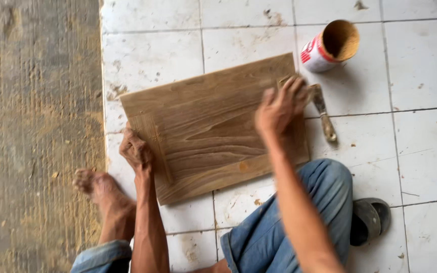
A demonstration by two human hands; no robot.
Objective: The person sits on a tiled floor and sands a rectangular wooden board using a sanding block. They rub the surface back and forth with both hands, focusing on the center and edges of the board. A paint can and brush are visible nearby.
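I see the wooden board (213, 126) flat on the tiled floor (421, 151). My left hand (135, 150) grips the board's near-left edge. My right hand (281, 107) presses something at its far-right corner (too blurred to identify). Beyond that corner lie a brush (324, 114) and an open can (330, 46).

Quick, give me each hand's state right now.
Left hand: fingers curled, pressing on the wooden board near its left edge.
Right hand: fingers bent, pressing on the board's right end; whether anything is under them cannot be told.
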